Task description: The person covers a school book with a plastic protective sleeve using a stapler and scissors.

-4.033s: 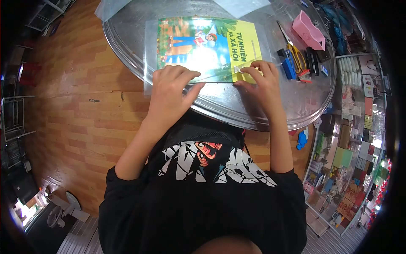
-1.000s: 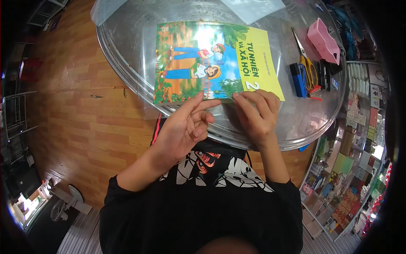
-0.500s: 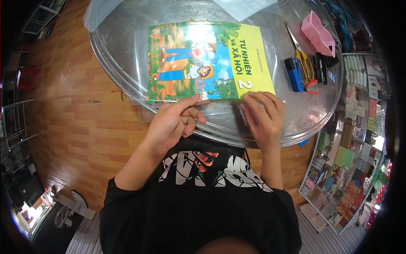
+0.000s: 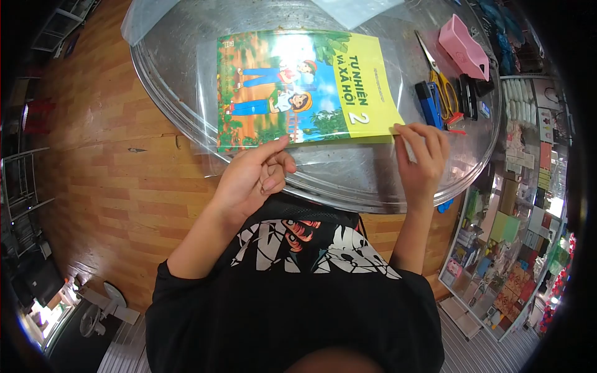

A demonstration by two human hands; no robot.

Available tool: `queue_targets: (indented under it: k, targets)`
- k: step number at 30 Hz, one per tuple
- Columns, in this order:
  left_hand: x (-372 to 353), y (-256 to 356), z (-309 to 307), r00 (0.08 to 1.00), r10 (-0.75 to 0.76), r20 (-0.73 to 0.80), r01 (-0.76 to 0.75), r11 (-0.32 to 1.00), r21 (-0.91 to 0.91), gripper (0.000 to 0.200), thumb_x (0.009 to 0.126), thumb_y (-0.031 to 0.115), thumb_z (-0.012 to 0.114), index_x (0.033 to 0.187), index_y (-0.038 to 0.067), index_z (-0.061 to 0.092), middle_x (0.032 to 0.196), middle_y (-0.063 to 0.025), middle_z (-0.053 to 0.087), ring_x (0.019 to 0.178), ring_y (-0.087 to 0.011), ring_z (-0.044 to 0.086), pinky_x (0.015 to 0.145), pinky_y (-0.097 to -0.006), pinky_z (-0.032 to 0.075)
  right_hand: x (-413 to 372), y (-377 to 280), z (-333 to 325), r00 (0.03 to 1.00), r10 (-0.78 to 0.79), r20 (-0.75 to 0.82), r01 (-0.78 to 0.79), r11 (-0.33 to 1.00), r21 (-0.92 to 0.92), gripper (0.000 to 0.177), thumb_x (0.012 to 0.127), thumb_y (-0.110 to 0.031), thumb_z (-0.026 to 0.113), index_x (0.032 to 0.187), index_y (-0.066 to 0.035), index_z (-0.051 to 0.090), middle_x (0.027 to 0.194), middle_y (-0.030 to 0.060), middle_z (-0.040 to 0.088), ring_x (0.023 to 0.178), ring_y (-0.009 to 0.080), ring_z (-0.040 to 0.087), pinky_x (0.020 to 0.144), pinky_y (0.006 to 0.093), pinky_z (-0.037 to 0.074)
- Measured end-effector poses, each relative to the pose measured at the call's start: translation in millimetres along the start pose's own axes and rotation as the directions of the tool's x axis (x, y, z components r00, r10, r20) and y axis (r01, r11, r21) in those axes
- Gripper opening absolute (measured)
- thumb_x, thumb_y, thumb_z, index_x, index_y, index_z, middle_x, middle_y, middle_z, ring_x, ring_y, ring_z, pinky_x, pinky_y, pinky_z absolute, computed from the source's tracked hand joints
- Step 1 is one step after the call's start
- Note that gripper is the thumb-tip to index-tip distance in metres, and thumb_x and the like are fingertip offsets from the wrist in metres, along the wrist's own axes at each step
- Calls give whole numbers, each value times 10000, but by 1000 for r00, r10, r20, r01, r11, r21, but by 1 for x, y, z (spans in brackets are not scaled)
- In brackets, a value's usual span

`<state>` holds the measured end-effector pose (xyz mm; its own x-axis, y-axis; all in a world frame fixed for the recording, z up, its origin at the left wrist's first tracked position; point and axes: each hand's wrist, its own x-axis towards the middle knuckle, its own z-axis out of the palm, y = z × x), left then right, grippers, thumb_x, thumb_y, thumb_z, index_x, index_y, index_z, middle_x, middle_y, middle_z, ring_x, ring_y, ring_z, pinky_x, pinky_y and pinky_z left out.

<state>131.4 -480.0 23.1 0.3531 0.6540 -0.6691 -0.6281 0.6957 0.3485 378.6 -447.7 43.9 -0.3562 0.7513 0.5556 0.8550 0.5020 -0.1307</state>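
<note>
The shiny book [image 4: 298,87], green and yellow with drawn people, lies top middle — right hand [image 4: 398,132] pinching its corner, left hand [image 4: 252,179] half curled at its edge, grip unclear.

The book [image 4: 298,93] lies on the table [image 4: 460,152], with a plastic sheet [image 4: 208,99] showing past its left edge. Right of the book are the scissors [image 4: 443,93], and right of their blades, the box [image 4: 463,48].

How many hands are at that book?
2: the left hand at the near edge of the book, the right hand at its near right corner.
</note>
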Motion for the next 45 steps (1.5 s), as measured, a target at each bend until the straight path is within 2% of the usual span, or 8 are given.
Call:
queue_targets:
  k: [3, 5, 7, 9, 13, 30, 39, 45]
  targets:
    - [0, 3, 2, 1000, -17, -3, 17, 998, -55, 292, 862, 185, 468, 618, 32, 511, 522, -52, 535, 287, -47, 279, 296, -185, 207, 5, -17, -20, 976, 219, 7, -219, 976, -10, 203, 649, -14, 634, 840, -78, 613, 800, 48, 562, 778, 209, 501, 706, 309, 384]
    - [-2, 3, 3, 1000, -18, -21, 17, 998, -56, 297, 860, 185, 470, 609, 32, 508, 514, -52, 529, 286, -46, 276, 294, -184, 205, 2, -38, -31, 882, 468, 62, -466, 842, 273, 200, 693, -20, 616, 892, -39, 602, 821, 76, 571, 762, 180, 512, 675, 292, 394]
    - [-1, 3, 1, 999, -29, -30, 28, 999, -45, 302, 859, 184, 472, 600, 32, 505, 505, -52, 523, 285, -46, 274, 292, -183, 203, -6, -56, -31, 681, 561, 470, -713, 365, 598, 207, 768, -60, 579, 967, 0, 583, 834, 80, 580, 687, 136, 539, 601, 237, 421]
    - [2, 3, -6, 996, -39, 76, 45, 996, -78, 201, 842, 177, 497, 697, 43, 462, 573, -81, 537, 316, -63, 316, 317, -190, 227, 3, -71, -24, 423, 313, 850, -828, -247, 503, 237, 830, -131, 526, 1004, 26, 562, 875, 97, 577, 646, 133, 561, 533, 212, 448]
    - [3, 3, -5, 997, -43, 58, 47, 996, -74, 179, 838, 177, 499, 724, 46, 457, 571, -78, 535, 314, -66, 315, 316, -192, 227, -1, -67, 13, 308, 95, 947, -753, -584, 303, 356, 853, -190, 487, 1094, 71, 464, 945, 136, 559, 615, 169, 580, 493, 246, 500]
    - [2, -3, -2, 999, 13, 40, -12, 999, -33, 208, 855, 174, 470, 687, 53, 449, 498, -33, 463, 303, -51, 271, 304, -192, 196, 1, -65, 30, 332, 146, 932, -695, -630, 346, 236, 852, -207, 496, 722, -10, 486, 589, 46, 488, 352, 73, 355, 300, 202, 262]
    - [3, -6, 3, 1000, 23, 5, -23, 996, -84, 181, 884, 159, 430, 726, 78, 398, 486, 8, 387, 320, -47, 245, 320, -189, 197, -10, -21, 20, 314, 144, 938, -557, -773, 305, 146, 852, -151, 487, 945, -56, 427, 764, 64, 523, 391, 47, 329, 314, 182, 273]
    - [4, -5, 2, 999, 23, 23, -21, 998, -67, 200, 889, 163, 422, 707, 88, 383, 486, 19, 354, 329, -48, 237, 326, -194, 196, -19, 8, -3, 237, 521, 820, -371, -731, 572, 146, 872, -164, 454, 907, -23, 474, 741, 37, 494, 410, 43, 314, 350, 180, 279]
